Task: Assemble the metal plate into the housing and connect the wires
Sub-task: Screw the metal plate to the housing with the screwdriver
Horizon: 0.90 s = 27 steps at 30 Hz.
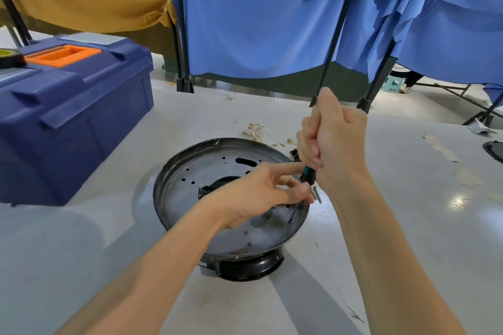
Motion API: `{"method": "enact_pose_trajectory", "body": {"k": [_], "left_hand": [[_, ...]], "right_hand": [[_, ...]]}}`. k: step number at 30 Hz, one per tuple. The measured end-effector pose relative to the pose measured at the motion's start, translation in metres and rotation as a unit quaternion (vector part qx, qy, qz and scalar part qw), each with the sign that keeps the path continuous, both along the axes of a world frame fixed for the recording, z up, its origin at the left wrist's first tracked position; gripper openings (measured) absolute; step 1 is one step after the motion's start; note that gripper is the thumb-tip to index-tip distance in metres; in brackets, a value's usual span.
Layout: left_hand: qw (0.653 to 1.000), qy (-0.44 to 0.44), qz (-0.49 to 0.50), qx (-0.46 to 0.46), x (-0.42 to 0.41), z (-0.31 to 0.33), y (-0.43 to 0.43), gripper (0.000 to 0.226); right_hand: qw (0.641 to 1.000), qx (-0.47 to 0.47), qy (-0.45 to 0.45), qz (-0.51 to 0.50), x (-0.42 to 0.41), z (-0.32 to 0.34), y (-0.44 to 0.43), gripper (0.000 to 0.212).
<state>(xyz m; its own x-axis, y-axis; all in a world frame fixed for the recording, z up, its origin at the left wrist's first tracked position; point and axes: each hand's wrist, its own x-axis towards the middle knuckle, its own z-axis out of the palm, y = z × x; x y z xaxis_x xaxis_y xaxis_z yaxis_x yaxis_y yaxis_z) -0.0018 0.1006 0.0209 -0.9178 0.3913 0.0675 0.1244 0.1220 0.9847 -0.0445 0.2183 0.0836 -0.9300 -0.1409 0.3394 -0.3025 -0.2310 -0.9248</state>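
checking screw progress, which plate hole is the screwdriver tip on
The small hole by the metal plate's near right rim, under the screwdriver; every other hole has no tool.

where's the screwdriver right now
Head view: the teal-and-black-handled screwdriver slants over the right side of the round grey metal plate, its tip at a hole near the rim. The right hand grips its handle; the left hand pinches the shaft.

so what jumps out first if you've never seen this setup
Dead centre, the right hand grips a teal-handled screwdriver while the left hand pinches its shaft, tip down on the round perforated metal plate sitting in the glossy black housing. At far left stands a big dark-blue plastic toolbox with an orange handle, and a blue cloth curtain hangs behind the pale grey table.
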Motion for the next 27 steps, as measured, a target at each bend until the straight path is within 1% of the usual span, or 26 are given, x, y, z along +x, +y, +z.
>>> {"method": "enact_pose_trajectory", "body": {"k": [2, 3, 4, 5, 6, 7, 8, 9, 10, 12, 13, 15, 17, 18, 19, 20, 21, 22, 23, 24, 25, 26, 27], "left_hand": [[1.0, 0.008, -0.006, -0.004, -0.001, 0.001, 0.004, 0.024], [1.0, 0.013, -0.01, -0.004, -0.001, 0.0, 0.004, 0.022], [1.0, 0.014, -0.012, -0.002, 0.0, 0.0, 0.004, 0.021], [1.0, 0.01, -0.011, 0.004, 0.001, -0.001, 0.002, 0.02], [1.0, 0.003, -0.006, 0.011, 0.001, -0.001, 0.0, 0.021], [1.0, -0.005, -0.001, 0.016, 0.002, 0.0, -0.002, 0.023], [1.0, -0.01, -0.001, 0.015, 0.002, 0.0, -0.002, 0.026], [1.0, -0.012, -0.004, 0.009, 0.002, 0.001, -0.002, 0.028], [1.0, -0.011, -0.007, 0.003, 0.001, 0.001, -0.002, 0.027], [1.0, -0.003, -0.01, 0.0, 0.0, 0.0, -0.003, 0.022], [1.0, -0.002, -0.009, 0.01, 0.0, 0.0, -0.004, 0.019], [0.999, -0.012, -0.003, 0.046, 0.0, -0.002, -0.006, 0.019], [0.998, -0.013, 0.001, 0.067, -0.001, -0.002, -0.005, 0.023], [0.998, -0.008, -0.001, 0.066, -0.001, -0.001, -0.003, 0.022], [0.998, 0.0, -0.003, 0.061, -0.001, 0.0, 0.0, 0.02], [0.998, 0.008, -0.001, 0.055, -0.001, -0.001, 0.002, 0.019], [0.999, 0.014, 0.001, 0.048, 0.001, 0.0, 0.003, 0.021], [0.999, 0.013, 0.0, 0.046, 0.003, 0.001, 0.003, 0.024], [0.999, 0.005, -0.001, 0.05, 0.004, 0.002, 0.002, 0.026], [0.998, -0.006, 0.007, 0.056, 0.005, 0.002, 0.001, 0.027], [0.998, -0.016, 0.017, 0.058, 0.005, 0.003, 0.0, 0.025], [0.998, -0.021, 0.023, 0.051, 0.005, 0.004, -0.001, 0.02], [0.999, -0.021, 0.023, 0.036, 0.004, 0.004, -0.001, 0.016]], "right_hand": [[0.988, 0.009, 0.035, -0.148, 0.006, -0.004, -0.009, 0.073], [0.982, 0.01, 0.045, -0.181, 0.01, -0.007, -0.012, 0.073], [0.984, -0.001, 0.045, -0.171, 0.011, -0.01, -0.013, 0.072], [0.993, -0.017, 0.032, -0.112, 0.011, -0.01, -0.011, 0.069], [1.0, -0.025, 0.007, -0.007, 0.008, -0.008, -0.006, 0.066], [0.993, -0.014, -0.025, 0.117, 0.003, -0.002, 0.0, 0.064], [0.974, 0.014, -0.056, 0.219, -0.003, 0.004, 0.008, 0.064], [0.954, 0.044, -0.074, 0.286, -0.008, 0.009, 0.013, 0.066], [0.939, 0.056, -0.078, 0.33, -0.012, 0.011, 0.016, 0.066], [0.924, 0.025, -0.085, 0.373, -0.013, 0.008, 0.014, 0.066], [0.929, 0.007, -0.086, 0.361, -0.011, 0.006, 0.011, 0.066], [0.958, -0.011, -0.062, 0.28, -0.005, 0.001, 0.005, 0.066], [0.988, -0.036, -0.029, 0.147, 0.003, -0.003, -0.001, 0.066], [0.997, -0.044, -0.008, 0.061, 0.006, -0.006, -0.005, 0.068], [0.999, -0.038, 0.017, -0.03, 0.009, -0.009, -0.01, 0.072], [0.993, -0.022, 0.041, -0.109, 0.013, -0.012, -0.015, 0.074], [0.985, -0.012, 0.058, -0.161, 0.016, -0.015, -0.02, 0.075], [0.983, -0.013, 0.058, -0.173, 0.017, -0.017, -0.022, 0.074], [0.989, -0.02, 0.042, -0.142, 0.016, -0.016, -0.021, 0.072], [0.997, -0.023, 0.012, -0.072, 0.013, -0.013, -0.017, 0.068], [0.999, -0.015, -0.022, 0.026, 0.008, -0.007, -0.012, 0.064], [0.991, 0.011, -0.054, 0.125, 0.002, 0.001, -0.004, 0.06], [0.974, 0.054, -0.073, 0.207, -0.004, 0.008, 0.003, 0.06]]}}
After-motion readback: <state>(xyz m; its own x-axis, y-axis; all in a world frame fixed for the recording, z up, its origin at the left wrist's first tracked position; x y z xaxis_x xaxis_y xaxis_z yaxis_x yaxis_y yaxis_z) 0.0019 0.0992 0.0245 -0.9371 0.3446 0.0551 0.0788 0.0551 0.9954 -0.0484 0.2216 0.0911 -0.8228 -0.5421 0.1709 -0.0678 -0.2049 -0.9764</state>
